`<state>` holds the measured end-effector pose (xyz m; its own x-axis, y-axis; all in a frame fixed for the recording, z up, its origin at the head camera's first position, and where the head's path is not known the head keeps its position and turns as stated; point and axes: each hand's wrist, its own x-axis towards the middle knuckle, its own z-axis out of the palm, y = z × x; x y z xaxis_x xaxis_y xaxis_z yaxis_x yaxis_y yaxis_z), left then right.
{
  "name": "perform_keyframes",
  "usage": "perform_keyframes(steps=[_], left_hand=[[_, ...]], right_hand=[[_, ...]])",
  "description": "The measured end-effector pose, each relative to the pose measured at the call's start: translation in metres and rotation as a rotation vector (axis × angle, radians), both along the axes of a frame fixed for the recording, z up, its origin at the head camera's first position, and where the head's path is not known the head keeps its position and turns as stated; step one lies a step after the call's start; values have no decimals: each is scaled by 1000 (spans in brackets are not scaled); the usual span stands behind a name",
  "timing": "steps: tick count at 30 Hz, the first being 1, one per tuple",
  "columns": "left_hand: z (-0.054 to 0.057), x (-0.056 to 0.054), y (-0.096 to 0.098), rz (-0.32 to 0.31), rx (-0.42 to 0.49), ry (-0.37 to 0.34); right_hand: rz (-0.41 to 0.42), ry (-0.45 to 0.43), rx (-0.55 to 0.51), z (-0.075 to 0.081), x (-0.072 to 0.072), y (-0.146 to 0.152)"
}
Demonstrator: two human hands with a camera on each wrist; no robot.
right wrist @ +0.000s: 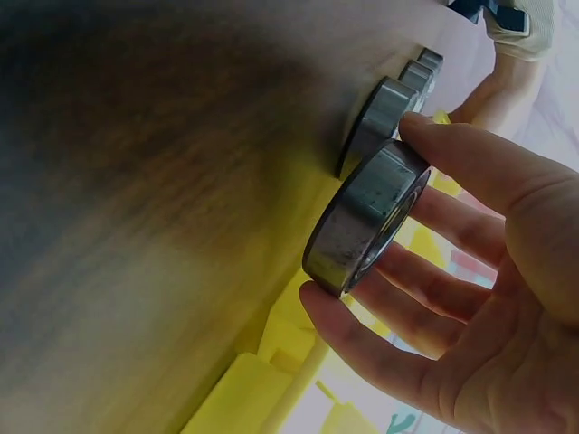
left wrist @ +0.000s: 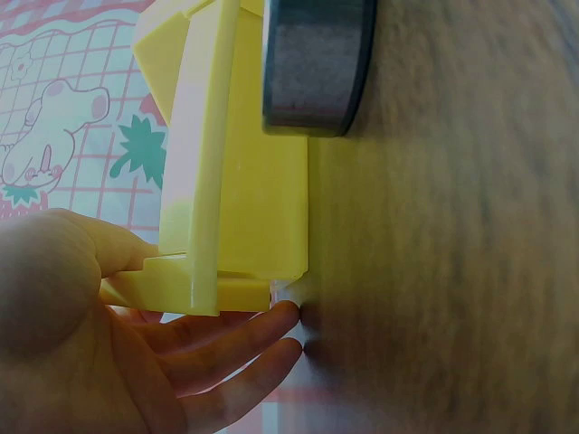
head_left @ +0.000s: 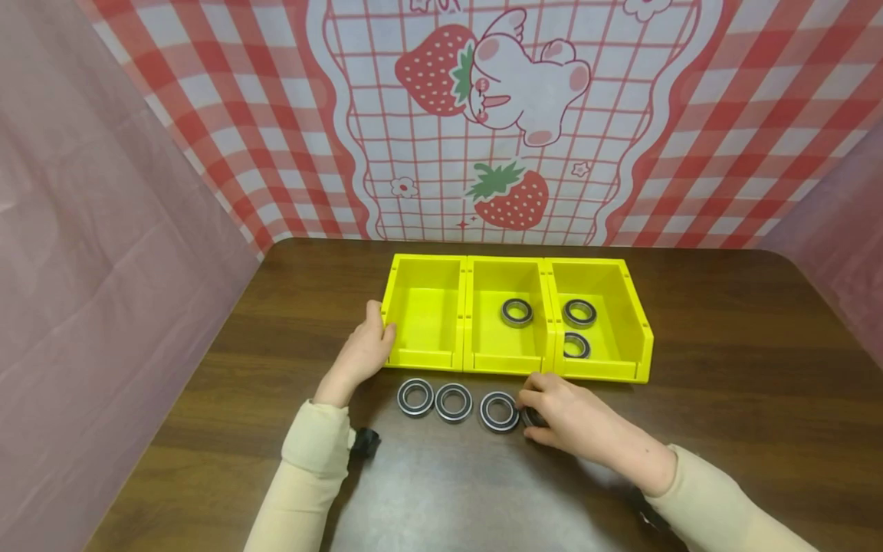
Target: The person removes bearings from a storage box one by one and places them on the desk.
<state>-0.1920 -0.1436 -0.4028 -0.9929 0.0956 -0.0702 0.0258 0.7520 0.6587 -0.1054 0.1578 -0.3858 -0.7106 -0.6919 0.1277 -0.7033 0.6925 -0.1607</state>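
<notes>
A dark-sealed ball bearing (right wrist: 366, 217) is pinched at its rim between the thumb and a finger of my right hand (head_left: 576, 418); in the head view that hand covers most of it. Close to its left lies another bearing (head_left: 485, 412), with two more, a left one (head_left: 402, 398) and a middle one (head_left: 439, 403), in the same row. My left hand (head_left: 359, 349) grips the left wall of the yellow bin unit (head_left: 424, 360), thumb on one side and fingers on the other. Whether the pinched bearing touches the table cannot be told.
The bin unit has three compartments. One bearing (head_left: 507, 313) lies in the middle compartment; the right compartment holds an upper bearing (head_left: 568, 313) and a lower bearing (head_left: 585, 347). A checked strawberry-print cloth (head_left: 276, 153) hangs behind the brown wooden table (head_left: 724, 368).
</notes>
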Motion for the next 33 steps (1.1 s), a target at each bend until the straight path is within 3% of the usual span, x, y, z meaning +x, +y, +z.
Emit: perform_keyframes(steps=[16, 33], left_hand=[[0, 0, 0, 5, 3, -3], [-3, -2, -1, 9, 5, -6]], right_hand=[[-28, -36, 23, -8, 1, 3], [-42, -6, 17, -15, 3, 2]])
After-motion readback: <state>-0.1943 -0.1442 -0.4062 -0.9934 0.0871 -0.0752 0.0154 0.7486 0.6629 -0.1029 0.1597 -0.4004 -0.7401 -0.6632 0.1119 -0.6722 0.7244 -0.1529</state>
